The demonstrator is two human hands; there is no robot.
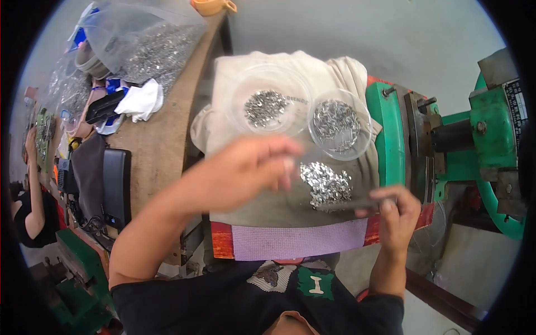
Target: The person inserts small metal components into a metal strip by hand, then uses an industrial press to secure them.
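My left hand point(245, 170), blurred by motion, hovers over the cloth just left of a loose heap of small shiny metal pieces point(329, 183). Its thumb and index finger are brought together; whatever may be between them is too small to make out. My right hand point(397, 215) is closed round a thin dark bar-like tool point(352, 205). The tool points left, its far end at the lower edge of the heap. Beyond my hands stand a wide clear plastic bowl point(237, 97) holding small metal bits and a smaller clear tub point(365, 131) holding thin metal pins.
A beige cloth point(257, 209) covers the work surface, with a purple mat point(296, 241) at its near edge. On the right stands a green machine point(391, 139). The wooden table point(159, 145) at left carries bags of metal parts point(156, 53). Another person's arm point(34, 184) shows far left.
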